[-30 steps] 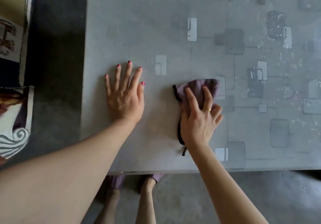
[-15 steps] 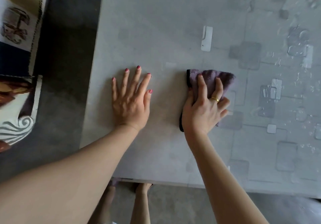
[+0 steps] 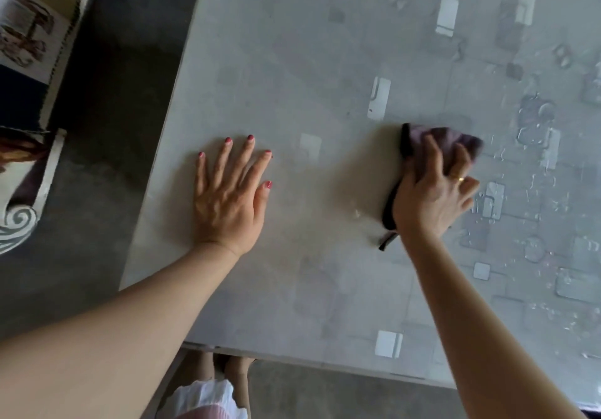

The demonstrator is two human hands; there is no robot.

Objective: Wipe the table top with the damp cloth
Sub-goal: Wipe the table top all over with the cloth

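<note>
**Wiping under way, wet right side left to do**

We are leaning over the table (image 3: 292,44), working near its front left corner. Our left hand (image 3: 227,197) is lying flat on the bare surface, fingers straight and spread, holding nothing; we judge it is bracing us. Our right hand (image 3: 432,191) is pressing down on the cloth (image 3: 455,140), fingers spread over the bunched purple fabric and bent a little over it. The cloth is lying on the table under that hand, its far edge sticking out past the fingertips and a dark hem with a small loop trailing out by the wrist. The cloth's far edge is looking blurred, so we are probably mid-stroke.

Progress, as a judgement: the stretch between and around the two hands is looking dull and free of drops, so we are reading it as already wiped. To the right of the cloth the surface is carrying drops and small puddles (image 3: 533,126), scattered toward the far right corner and down the right side. That part is waiting to be done. The far left area is looking dry; whether it has been wiped we cannot tell.

Roughly, we are partway through.
</note>
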